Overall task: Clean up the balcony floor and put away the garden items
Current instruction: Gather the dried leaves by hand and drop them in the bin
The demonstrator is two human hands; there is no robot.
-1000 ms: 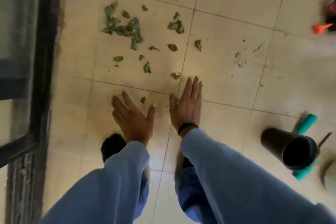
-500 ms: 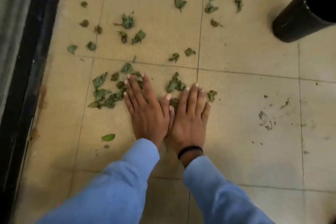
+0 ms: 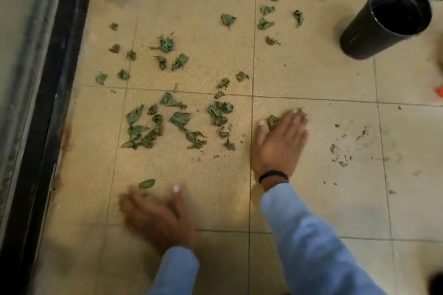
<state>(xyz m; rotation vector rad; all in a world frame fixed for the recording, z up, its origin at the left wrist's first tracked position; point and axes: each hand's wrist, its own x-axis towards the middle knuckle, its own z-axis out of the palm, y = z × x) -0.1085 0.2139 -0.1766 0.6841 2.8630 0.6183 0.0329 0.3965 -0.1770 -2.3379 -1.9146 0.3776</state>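
Wilted leaves [image 3: 167, 124] litter the tiled floor [image 3: 311, 79] near a black pot [image 3: 386, 21]. The right hand [image 3: 280, 141] lies flat, fingers on one leaf; the blurred left hand [image 3: 155, 215] is spread, holding nothing.

Leaves [image 3: 167, 124] lie between both hands, pot [image 3: 383, 21] far right, seemingly upright.

Head view, steeply down at floor [image 3: 311, 74]
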